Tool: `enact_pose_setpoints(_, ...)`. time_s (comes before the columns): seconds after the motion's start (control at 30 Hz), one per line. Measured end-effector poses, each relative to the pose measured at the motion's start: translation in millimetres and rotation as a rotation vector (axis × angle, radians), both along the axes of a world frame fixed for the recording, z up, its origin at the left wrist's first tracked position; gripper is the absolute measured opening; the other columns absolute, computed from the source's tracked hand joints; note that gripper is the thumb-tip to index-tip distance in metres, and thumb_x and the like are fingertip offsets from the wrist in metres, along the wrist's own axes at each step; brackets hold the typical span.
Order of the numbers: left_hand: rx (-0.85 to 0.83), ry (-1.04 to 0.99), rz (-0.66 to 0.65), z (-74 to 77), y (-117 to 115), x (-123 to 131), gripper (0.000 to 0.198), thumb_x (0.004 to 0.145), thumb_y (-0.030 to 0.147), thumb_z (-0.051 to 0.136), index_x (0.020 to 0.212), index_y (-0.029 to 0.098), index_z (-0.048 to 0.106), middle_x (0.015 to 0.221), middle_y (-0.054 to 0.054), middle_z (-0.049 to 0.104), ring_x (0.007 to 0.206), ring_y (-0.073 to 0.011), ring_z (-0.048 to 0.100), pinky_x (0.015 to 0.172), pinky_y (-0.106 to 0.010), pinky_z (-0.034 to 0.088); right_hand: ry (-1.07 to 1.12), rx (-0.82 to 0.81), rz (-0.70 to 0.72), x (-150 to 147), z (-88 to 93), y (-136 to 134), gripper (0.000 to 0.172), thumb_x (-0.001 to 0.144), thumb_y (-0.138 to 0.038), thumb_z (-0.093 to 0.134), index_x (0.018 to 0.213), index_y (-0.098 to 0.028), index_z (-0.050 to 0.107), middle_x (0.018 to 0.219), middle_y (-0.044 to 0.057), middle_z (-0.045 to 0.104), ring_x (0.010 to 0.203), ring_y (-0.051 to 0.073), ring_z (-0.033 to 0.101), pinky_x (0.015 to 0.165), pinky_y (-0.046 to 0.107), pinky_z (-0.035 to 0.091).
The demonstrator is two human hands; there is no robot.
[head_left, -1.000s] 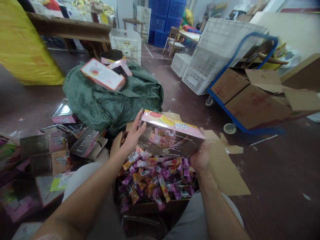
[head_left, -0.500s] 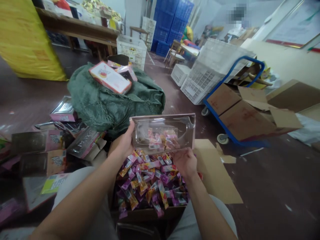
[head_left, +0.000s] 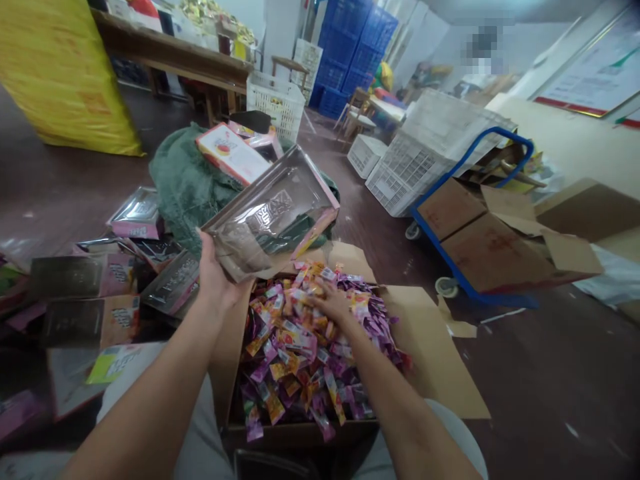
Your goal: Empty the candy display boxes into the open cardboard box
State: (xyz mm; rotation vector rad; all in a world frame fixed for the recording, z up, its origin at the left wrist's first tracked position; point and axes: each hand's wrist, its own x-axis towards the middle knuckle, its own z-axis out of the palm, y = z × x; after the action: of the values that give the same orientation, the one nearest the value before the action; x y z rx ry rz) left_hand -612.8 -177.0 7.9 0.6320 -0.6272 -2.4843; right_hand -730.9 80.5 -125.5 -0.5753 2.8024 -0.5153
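My left hand (head_left: 217,283) grips the lower left corner of a clear plastic packaging box (head_left: 277,207) with pink printed edges. The box is tilted above the far side of an open carton (head_left: 231,360), and no packets show in it. Small pink, purple and orange wrapped packets (head_left: 300,373) fill the carton. My right hand (head_left: 333,303) lies on top of the heap, fingers stretched out over the packets. Some of its fingertips blend in with the wrappers.
Several packaging boxes (head_left: 65,277) lie on the floor to the left. Behind the carton is a green sack (head_left: 175,177) with boxes on it. A blue trolley (head_left: 463,283) bearing cartons stands at right, near white crates (head_left: 417,157). A yellow sack (head_left: 65,80) stands far left.
The box has swung up and left into a tilt, and the packets seen in it no longer show there. My right hand has let go of it and moved down onto the heap.
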Motion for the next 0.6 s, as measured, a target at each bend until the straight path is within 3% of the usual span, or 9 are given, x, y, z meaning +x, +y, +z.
enact_pose_setpoints(0.13, 0.062, -0.076, 0.028, 15.0, -4.8, 4.5, 0.064, 0.103, 0.067, 0.026, 0.123, 0.025, 0.070, 0.117, -0.004, 0.075, 0.113, -0.0243, 0.068, 0.097, -0.044, 0.059, 0.026, 0.187, 0.170, 51.5, -22.1, -48.0, 0.071, 0.089, -0.075, 0.055, 0.148, -0.036, 0.054, 0.161, 0.010, 0.041, 0.142, 0.043, 0.040, 0.112, 0.065, 0.035)
enact_pose_setpoints(0.23, 0.041, -0.128, 0.061, 16.2, -9.2, 3.6, 0.063, 0.103, 0.066, 0.026, 0.119, 0.025, 0.071, 0.122, -0.002, 0.074, 0.115, -0.0253, 0.067, 0.097, -0.047, 0.059, -0.008, 0.207, 0.211, 64.9, -21.5, -69.7, 0.077, 0.090, -0.080, 0.044, 0.152, -0.034, 0.049, 0.162, 0.013, 0.039, 0.143, 0.043, 0.038, 0.113, 0.070, 0.030)
enact_pose_setpoints(0.37, -0.025, -0.065, 0.048, 6.9, -16.0, 2.5, 0.059, 0.103, 0.065, 0.030, 0.124, 0.027, 0.068, 0.127, -0.002, 0.071, 0.130, -0.0269, 0.059, 0.103, -0.046, 0.056, 0.018, 0.213, 0.227, 44.1, -6.5, -74.8, 0.078, 0.091, -0.078, 0.046, 0.153, -0.031, 0.046, 0.162, 0.015, 0.038, 0.141, 0.041, 0.041, 0.113, 0.066, 0.032)
enact_pose_setpoints(0.5, -0.022, -0.064, 0.048, 1.3, -21.9, 3.2, 0.058, 0.101, 0.068, 0.032, 0.127, 0.029, 0.066, 0.128, -0.003, 0.071, 0.130, -0.0300, 0.059, 0.102, -0.051, 0.056, 0.201, 0.286, 0.067, -2.2, 5.5, -76.1, 0.076, 0.096, -0.068, 0.048, 0.158, -0.025, 0.039, 0.166, 0.018, 0.028, 0.150, 0.042, 0.027, 0.117, 0.065, 0.029)
enact_pose_setpoints(0.6, 0.007, -0.118, 0.086, 1.2, -26.0, 0.4, 0.060, 0.099, 0.070, 0.035, 0.127, 0.028, 0.067, 0.131, -0.005, 0.069, 0.128, -0.0313, 0.061, 0.100, -0.054, 0.057, 0.105, 0.464, 0.127, -29.3, 1.9, -82.2, 0.060, 0.103, -0.048, 0.041, 0.160, -0.035, 0.033, 0.170, 0.012, 0.021, 0.153, 0.043, 0.021, 0.114, 0.068, 0.032)
